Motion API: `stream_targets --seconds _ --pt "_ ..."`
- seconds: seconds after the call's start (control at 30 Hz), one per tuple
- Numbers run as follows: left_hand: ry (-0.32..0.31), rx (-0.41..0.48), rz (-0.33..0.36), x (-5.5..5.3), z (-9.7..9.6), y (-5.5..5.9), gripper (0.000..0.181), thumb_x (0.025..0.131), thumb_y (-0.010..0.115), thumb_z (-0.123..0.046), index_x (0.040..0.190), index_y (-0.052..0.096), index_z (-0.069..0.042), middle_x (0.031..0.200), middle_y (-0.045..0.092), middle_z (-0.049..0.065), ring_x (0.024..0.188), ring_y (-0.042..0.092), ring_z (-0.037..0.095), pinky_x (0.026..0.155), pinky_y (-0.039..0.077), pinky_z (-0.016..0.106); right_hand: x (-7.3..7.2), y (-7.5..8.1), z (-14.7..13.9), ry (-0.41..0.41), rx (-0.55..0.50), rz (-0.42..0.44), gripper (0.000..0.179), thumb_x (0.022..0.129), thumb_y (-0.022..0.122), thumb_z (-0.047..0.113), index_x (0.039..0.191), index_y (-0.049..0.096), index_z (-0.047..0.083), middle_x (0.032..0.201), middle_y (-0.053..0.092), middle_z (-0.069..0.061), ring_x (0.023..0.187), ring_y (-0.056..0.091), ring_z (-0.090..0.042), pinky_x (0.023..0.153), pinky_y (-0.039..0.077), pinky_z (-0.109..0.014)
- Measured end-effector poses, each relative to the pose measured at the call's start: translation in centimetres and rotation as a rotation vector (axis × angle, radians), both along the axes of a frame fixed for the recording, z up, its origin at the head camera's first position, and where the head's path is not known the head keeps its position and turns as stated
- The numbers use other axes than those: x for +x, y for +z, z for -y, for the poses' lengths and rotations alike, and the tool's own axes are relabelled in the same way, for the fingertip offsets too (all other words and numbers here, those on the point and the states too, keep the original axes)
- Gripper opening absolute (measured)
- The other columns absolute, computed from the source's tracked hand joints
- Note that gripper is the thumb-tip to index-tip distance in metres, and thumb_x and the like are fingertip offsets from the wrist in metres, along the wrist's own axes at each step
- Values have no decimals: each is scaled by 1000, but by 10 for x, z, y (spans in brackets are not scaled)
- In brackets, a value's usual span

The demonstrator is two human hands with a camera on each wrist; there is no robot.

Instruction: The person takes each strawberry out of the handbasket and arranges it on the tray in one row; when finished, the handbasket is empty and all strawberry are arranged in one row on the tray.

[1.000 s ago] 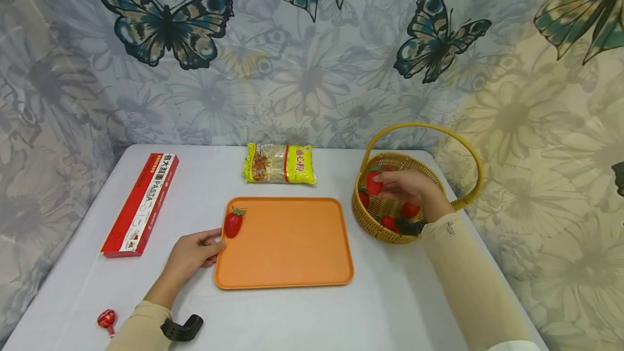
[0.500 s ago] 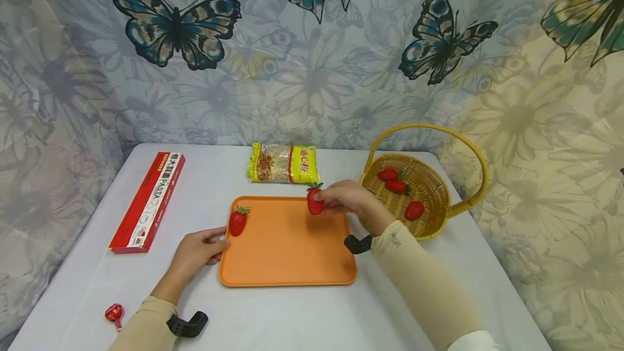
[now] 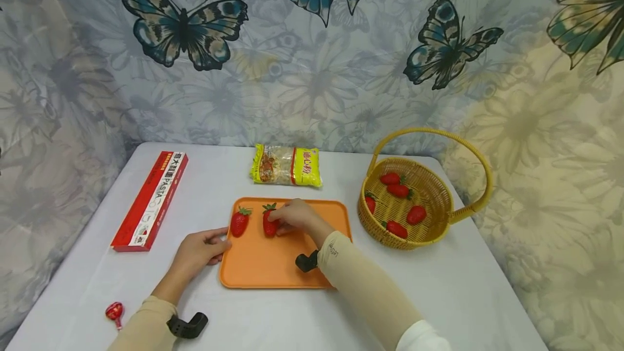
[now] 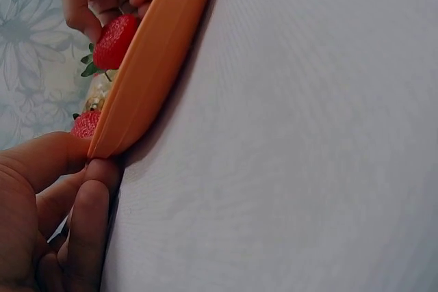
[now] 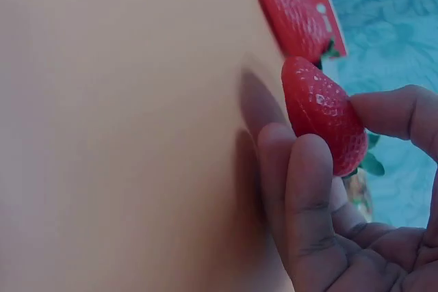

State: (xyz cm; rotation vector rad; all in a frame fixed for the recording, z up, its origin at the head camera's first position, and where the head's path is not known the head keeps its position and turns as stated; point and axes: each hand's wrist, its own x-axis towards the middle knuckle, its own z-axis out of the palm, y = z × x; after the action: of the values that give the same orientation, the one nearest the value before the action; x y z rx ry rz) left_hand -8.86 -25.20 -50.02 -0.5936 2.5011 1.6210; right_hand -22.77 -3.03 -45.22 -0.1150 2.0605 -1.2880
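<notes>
My right hand [image 3: 297, 215] pinches a strawberry [image 5: 321, 114] between thumb and fingers over the left part of the orange tray [image 3: 278, 264]. In the right wrist view a shadow lies on the tray beside that strawberry. Just left of it, another strawberry [image 3: 239, 222] lies near the tray's left edge, leaves towards the back. My left hand [image 3: 197, 251] grips the tray's left rim; in the left wrist view its thumb and fingers [image 4: 92, 210] pinch that rim.
A yellow wicker basket [image 3: 441, 234] with a tall handle stands at the right, several strawberries inside. Behind the tray lies a yellow food packet [image 3: 286, 166]. A red pasta box [image 3: 150, 202] lies at the left, and a red lollipop [image 3: 114, 312] near the front left.
My right hand has carried a strawberry out of the basket and leftwards across the tray, beside the other strawberry. The left hand has stayed at the tray's rim. The view has shifted slightly.
</notes>
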Motion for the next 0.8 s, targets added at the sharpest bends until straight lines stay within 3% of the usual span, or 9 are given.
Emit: stream_targets --seconds 0.3,0.57,0.8 --pt "-3 -1 -14 -1 -1 2 53 86 77 -25 132 62 -4 80 61 5 64 59 16 58 55 26 7 -3 19 -9 69 -80 23 79 80 20 86 65 4 79 69 -8 59 68 -22 59 57 -30" --pt "9 -4 2 -1 -2 3 53 86 77 -27 132 62 -5 81 61 6 64 59 16 59 55 25 8 -3 25 -48 117 -108 23 79 82 21 79 67 4 72 67 -10 60 69 -23 59 57 -29" --pt "6 -17 11 -1 -2 2 53 87 76 -27 133 61 -6 81 60 6 64 59 17 58 55 24 12 1 29 -51 103 -108 22 79 83 19 83 68 4 75 69 -7 63 70 -24 59 57 -30"
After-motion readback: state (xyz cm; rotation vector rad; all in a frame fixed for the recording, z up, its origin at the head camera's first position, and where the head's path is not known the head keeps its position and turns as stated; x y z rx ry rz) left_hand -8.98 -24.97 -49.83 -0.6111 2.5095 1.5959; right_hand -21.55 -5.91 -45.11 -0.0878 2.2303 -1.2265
